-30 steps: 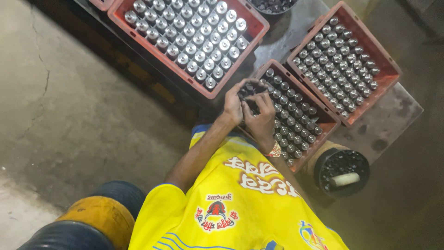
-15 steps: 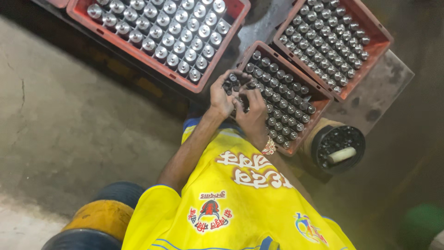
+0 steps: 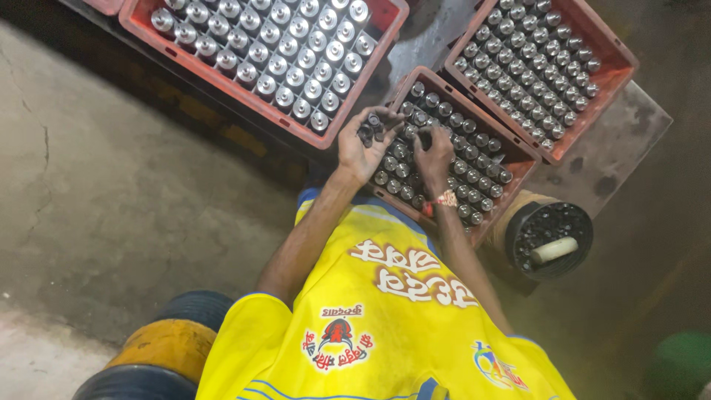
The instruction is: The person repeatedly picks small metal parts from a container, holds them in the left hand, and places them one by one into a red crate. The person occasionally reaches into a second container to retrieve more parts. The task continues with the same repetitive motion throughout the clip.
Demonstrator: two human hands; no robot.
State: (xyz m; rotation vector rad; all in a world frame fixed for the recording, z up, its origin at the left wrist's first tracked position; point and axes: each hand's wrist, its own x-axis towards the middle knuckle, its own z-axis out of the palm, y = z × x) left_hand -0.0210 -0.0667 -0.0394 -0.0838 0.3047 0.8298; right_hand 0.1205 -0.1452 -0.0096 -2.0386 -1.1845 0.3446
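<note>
My left hand [image 3: 363, 152] is palm up over the near left corner of the middle red crate [image 3: 527, 157]. It holds several small dark metal cylinders [image 3: 372, 130] in its fingers. Just to its right, my right hand [image 3: 433, 157] curls down into the same crate. Its fingertips pinch at one of the dark cylinders [image 3: 474, 159] that stand there in rows. A red and white band [image 3: 446, 198] is on my right wrist. My yellow printed shirt [image 3: 385, 318] fills the lower middle of the view.
A larger red crate [image 3: 244, 110] of shiny silver cylinders sits at the upper left, and a third red crate [image 3: 626, 61] of grey ones at the upper right. A black round tub [image 3: 552, 237] with a white roll stands right of my forearm. A yellow and blue drum [image 3: 159, 352] is at lower left.
My two hands were pressed together at the crate's corner. They have since parted, and the left palm now shows its cylinders. The view has shifted a little.
</note>
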